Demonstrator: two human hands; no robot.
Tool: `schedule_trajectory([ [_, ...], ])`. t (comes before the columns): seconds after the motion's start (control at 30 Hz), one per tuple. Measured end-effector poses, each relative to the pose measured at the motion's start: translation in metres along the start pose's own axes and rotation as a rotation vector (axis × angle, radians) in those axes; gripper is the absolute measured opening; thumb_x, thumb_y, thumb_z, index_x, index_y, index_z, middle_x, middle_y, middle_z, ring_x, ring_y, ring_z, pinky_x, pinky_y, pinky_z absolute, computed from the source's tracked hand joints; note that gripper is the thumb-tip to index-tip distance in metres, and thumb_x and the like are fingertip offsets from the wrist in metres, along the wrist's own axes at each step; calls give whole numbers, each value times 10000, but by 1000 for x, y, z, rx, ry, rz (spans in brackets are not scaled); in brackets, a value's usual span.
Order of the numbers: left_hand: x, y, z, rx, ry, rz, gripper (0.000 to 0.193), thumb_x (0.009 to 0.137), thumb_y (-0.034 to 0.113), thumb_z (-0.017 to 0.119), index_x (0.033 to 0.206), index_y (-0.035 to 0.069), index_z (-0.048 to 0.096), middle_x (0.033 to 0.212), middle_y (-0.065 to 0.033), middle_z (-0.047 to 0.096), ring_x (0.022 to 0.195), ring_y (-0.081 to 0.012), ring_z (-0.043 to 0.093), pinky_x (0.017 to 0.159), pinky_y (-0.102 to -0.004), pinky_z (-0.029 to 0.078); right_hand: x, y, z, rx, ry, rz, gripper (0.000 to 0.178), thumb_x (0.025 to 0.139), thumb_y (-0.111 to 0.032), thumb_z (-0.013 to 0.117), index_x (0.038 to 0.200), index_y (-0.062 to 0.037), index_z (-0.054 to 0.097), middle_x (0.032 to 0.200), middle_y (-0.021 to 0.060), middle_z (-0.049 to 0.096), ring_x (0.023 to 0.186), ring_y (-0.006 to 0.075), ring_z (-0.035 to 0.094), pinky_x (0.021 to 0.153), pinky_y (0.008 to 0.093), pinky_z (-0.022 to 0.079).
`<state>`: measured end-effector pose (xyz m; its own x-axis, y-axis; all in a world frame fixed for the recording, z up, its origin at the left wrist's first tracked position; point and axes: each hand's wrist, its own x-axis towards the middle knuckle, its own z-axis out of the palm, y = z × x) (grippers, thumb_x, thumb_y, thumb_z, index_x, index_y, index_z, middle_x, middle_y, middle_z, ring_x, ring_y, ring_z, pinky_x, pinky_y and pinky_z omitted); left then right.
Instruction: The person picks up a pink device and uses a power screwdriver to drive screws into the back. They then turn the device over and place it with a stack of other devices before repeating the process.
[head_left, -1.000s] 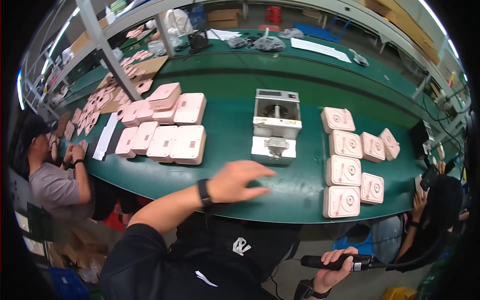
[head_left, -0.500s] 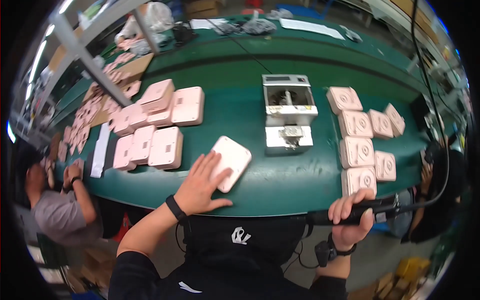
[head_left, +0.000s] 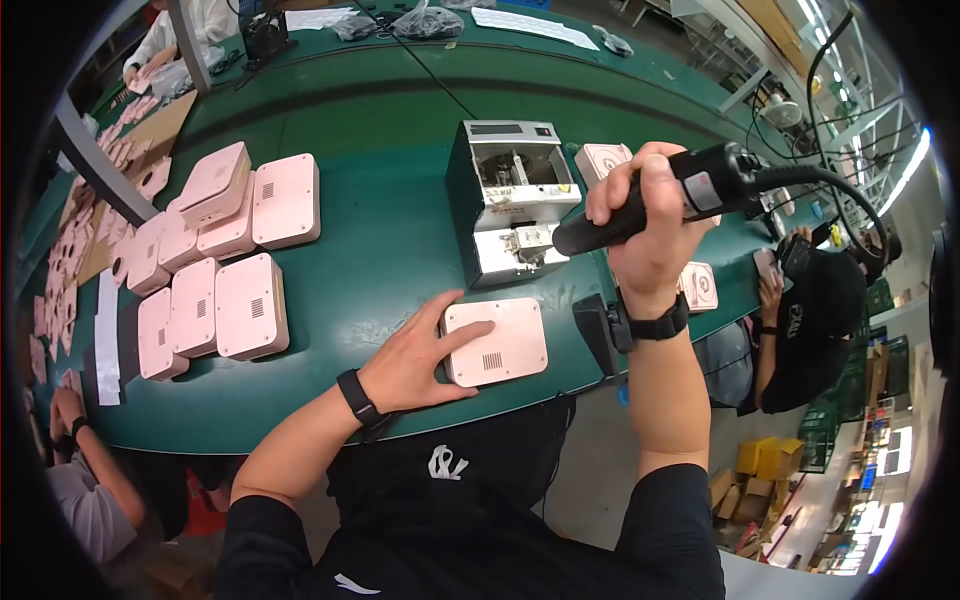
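The left hand (head_left: pixel 410 362) holds the box (head_left: pixel 515 338) flat on the surface (head_left: pixel 370 270) before the machine (head_left: pixel 525 207), fingers (head_left: pixel 472 335) splayed around its left end, apparently for steadiness, while the right hand (head_left: pixel 652 235) clasps the raised tool (head_left: pixel 597 233) near the machine's front.

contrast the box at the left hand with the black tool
The box is pink and squarish; the tool is black and long. The box lies on the table at the left hand; the tool is raised in the right hand. The box shows no cable; the tool has one. A hand touches each.
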<state>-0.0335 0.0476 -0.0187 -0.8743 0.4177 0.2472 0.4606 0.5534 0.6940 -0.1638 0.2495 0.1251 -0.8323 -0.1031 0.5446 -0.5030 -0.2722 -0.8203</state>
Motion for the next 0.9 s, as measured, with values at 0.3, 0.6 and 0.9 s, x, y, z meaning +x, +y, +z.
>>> schedule_trajectory([
  [0.3, -14, -17, -12, 19, 107, -77, 797, 643, 290, 881, 1375, 253, 567, 1341, -171, 454, 1169, -381, 538, 976, -437, 485, -13, 17, -5, 25, -59, 173, 209, 975, -258, 529, 999, -52, 512, 667, 69, 510, 532, 176, 489, 547, 348, 439],
  [0.6, -11, -20, -8, -5, 101, -74, 812, 633, 277, 876, 1381, 261, 561, 1303, -186, 466, 1176, -360, 524, 993, -426, 481, -32, 15, -7, 79, -107, 137, 242, 974, -298, 525, 1026, -63, 492, 670, 63, 494, 527, 174, 472, 558, 353, 440],
  [0.9, -10, -22, -7, -2, 119, -75, 808, 619, 260, 877, 1369, 259, 575, 1299, -179, 467, 1157, -359, 529, 989, -427, 484, -37, 44, -3, 53, -111, 199, 227, 957, -278, 542, 1002, -60, 499, 640, 68, 479, 518, 176, 459, 522, 344, 429],
])
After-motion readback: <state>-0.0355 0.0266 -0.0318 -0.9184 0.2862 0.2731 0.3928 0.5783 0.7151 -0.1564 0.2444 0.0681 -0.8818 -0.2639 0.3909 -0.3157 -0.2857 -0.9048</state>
